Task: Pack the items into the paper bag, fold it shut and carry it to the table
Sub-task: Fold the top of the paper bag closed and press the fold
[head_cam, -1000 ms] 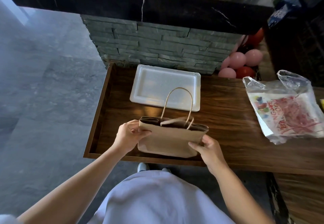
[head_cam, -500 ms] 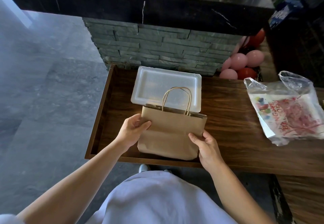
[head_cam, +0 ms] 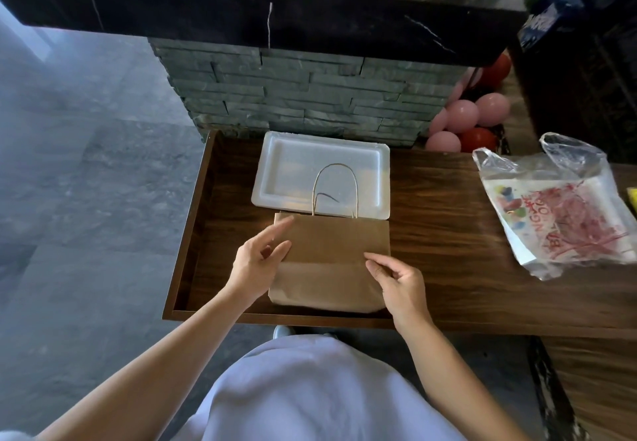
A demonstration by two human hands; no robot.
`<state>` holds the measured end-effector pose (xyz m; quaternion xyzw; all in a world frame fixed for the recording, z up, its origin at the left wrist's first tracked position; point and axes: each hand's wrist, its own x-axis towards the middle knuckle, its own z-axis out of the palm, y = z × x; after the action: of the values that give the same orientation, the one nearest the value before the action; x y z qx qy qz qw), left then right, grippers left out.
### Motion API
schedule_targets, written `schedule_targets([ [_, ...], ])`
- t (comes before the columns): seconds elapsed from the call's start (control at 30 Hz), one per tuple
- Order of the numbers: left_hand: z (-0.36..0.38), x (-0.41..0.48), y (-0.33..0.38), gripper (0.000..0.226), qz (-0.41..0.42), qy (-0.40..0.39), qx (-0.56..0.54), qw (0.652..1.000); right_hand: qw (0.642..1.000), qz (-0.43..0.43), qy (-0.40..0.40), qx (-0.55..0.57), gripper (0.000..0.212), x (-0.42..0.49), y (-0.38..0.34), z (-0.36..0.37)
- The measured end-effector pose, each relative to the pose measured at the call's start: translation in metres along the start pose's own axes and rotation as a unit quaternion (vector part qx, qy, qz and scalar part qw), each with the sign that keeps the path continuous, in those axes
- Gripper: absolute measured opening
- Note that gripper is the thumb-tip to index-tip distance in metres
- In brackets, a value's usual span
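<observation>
A brown paper bag (head_cam: 336, 244) lies flat on the wooden counter (head_cam: 441, 233), its twine handle arched over the white foam tray (head_cam: 272, 168) behind it. My left hand (head_cam: 260, 261) rests at the bag's left edge with fingers spread and the forefinger stretched toward the top corner. My right hand (head_cam: 400, 282) hovers over the bag's lower right part, fingers loosely curled, gripping nothing. The bag's mouth is pressed closed and its contents are hidden.
A clear plastic bag with red print (head_cam: 565, 213) lies on the counter at the right. Pink and red balloons (head_cam: 465, 120) sit behind it. A stone-faced pillar under a black slab rises just beyond the tray. Grey floor lies to the left.
The bag, standing upright with its mouth open a second ago, has been tipped back and flattened on the counter. Both hands have let go of its sides and opened.
</observation>
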<state>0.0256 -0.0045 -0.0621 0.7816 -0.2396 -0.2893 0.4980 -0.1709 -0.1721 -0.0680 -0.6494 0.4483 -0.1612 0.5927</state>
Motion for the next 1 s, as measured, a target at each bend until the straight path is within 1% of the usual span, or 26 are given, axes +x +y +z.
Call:
schedule_targets([
  [0.07, 0.000, -0.004, 0.001, 0.024, -0.007, -0.010, 0.006, 1.000, 0.999, 0.007, -0.007, -0.041, 0.029, -0.001, 0.005, -0.003],
  [0.1, -0.001, -0.006, 0.000, 0.024, -0.015, -0.027, 0.005, 1.000, 0.998, 0.012, -0.012, -0.061, 0.032, -0.002, 0.007, -0.005],
  [0.2, -0.006, -0.009, -0.003, 0.038, -0.021, -0.055, 0.021, 0.998, 0.996, 0.003, -0.018, -0.091, 0.039, -0.002, 0.010, -0.009],
  [0.27, -0.006, -0.011, -0.003, 0.038, -0.017, -0.039, 0.025, 0.999, 0.994, -0.011, -0.011, -0.105, 0.037, -0.002, 0.009, -0.007],
  [0.37, -0.002, -0.013, -0.002, 0.032, -0.018, -0.010, 0.028, 0.999, 0.994, -0.027, -0.002, -0.107, 0.033, -0.002, 0.009, -0.003],
  [0.47, -0.002, -0.012, -0.004, 0.026, -0.005, -0.001, 0.046, 0.999, 0.993, -0.034, 0.004, -0.110, 0.026, -0.002, 0.009, -0.003],
  [0.63, 0.001, -0.011, -0.008, 0.018, 0.008, 0.012, 0.076, 0.997, 0.991, -0.070, 0.027, -0.114, 0.025, -0.002, 0.010, 0.000],
  [0.73, 0.002, -0.012, -0.011, 0.015, 0.013, 0.030, 0.073, 0.997, 0.989, -0.056, 0.036, -0.128, 0.020, 0.000, 0.009, -0.001],
  [0.8, 0.000, -0.013, -0.012, 0.013, 0.006, 0.035, 0.066, 0.997, 0.989, -0.047, 0.042, -0.136, 0.011, 0.001, 0.011, -0.004],
  [0.83, -0.001, -0.012, -0.012, 0.011, -0.001, 0.036, 0.060, 0.998, 0.989, -0.044, 0.044, -0.136, 0.012, 0.002, 0.012, -0.005],
  [0.9, -0.004, -0.011, -0.011, 0.008, -0.008, 0.037, 0.054, 0.998, 0.990, -0.042, 0.039, -0.130, 0.030, 0.004, 0.016, -0.009],
  [0.93, -0.006, -0.010, -0.011, 0.008, -0.006, 0.037, 0.057, 0.998, 0.990, -0.040, 0.037, -0.128, 0.035, 0.004, 0.017, -0.010],
  [1.0, -0.007, -0.010, -0.010, 0.011, 0.006, 0.034, 0.063, 0.997, 0.990, -0.032, 0.038, -0.129, 0.039, 0.003, 0.018, -0.010],
])
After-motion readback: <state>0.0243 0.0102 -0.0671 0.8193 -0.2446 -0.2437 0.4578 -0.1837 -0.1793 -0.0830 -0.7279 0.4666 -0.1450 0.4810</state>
